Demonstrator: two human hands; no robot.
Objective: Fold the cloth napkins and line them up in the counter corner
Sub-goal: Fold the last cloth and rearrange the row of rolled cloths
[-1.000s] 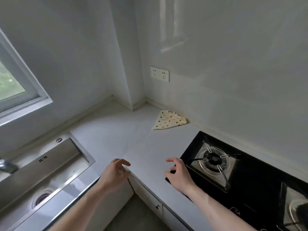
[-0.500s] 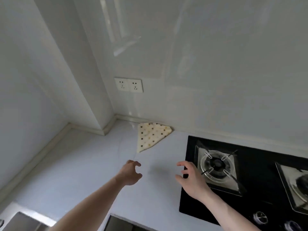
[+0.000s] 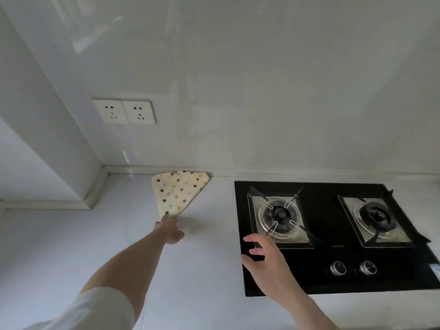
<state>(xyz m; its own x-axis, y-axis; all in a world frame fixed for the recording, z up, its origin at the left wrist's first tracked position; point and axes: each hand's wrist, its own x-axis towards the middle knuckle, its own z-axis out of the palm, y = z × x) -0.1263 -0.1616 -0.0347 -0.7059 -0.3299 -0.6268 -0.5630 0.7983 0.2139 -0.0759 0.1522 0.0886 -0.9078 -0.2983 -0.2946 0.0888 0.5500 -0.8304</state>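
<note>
A cream napkin with brown and yellow dots lies folded into a triangle on the pale counter. Its long edge runs along the back wall, a little right of the counter corner, and its point faces me. My left hand is stretched forward, fingertips touching that near point; no grip on the cloth shows. My right hand hovers with fingers spread over the front left edge of the black hob, holding nothing.
A black glass gas hob with two burners and two knobs fills the counter's right side. A double wall socket sits above the corner. A wall column juts out at the left.
The view has swung right, away from the sink, and closer to the back wall. My left hand has reached forward to the napkin's near point. My right hand has stayed by the hob's left edge.
</note>
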